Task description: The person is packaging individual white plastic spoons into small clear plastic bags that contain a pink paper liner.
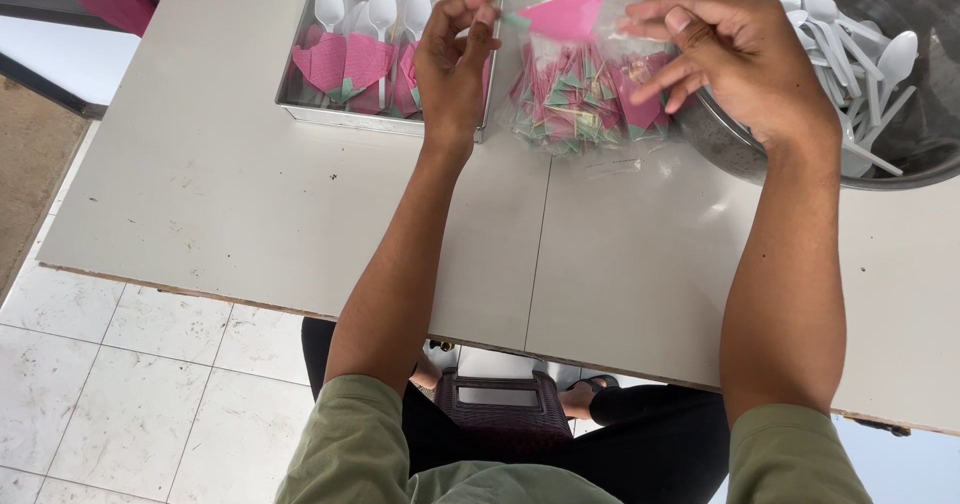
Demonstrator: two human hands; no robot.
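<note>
- The left hand (452,64) pinches the left top edge of a clear plastic bag (585,94); its fingertips curl over the film, so the exact grip is partly hidden.
- The right hand (735,59) clasps the bag's right top edge, fingers bent, thumb tucked out of sight.
- The bag rests on the white table (300,194), at 12 o'clock from the person, packed with pink and green folded papers; single pieces are hard to tell apart through the film.
- At 11 o'clock, a metal tray (300,112) holds white plastic spoons (381,9) in pink paper wraps; its far edge is cut off.
- At 1 o'clock, a steel bowl (730,149) of loose white spoons is cropped by the frame and partly covered by the right hand.
</note>
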